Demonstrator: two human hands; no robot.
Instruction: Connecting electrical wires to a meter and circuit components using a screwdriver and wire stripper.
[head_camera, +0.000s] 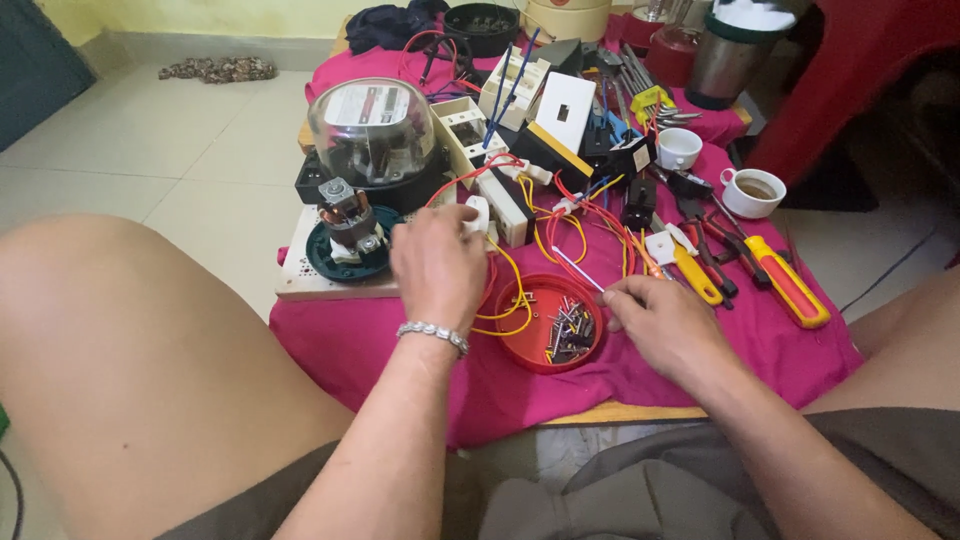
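From the head view, the left hand grips a white plug near the tabletop's middle. The right hand pinches a thin white stick over the red lid of screws; the stick's long axis points toward the far left corner.

White plug upright; red screw-filled lid flat.

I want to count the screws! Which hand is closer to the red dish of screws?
Right. The right hand touches the red dish at its right rim, beside the screws. The left hand is above its left edge, holding a white plug.
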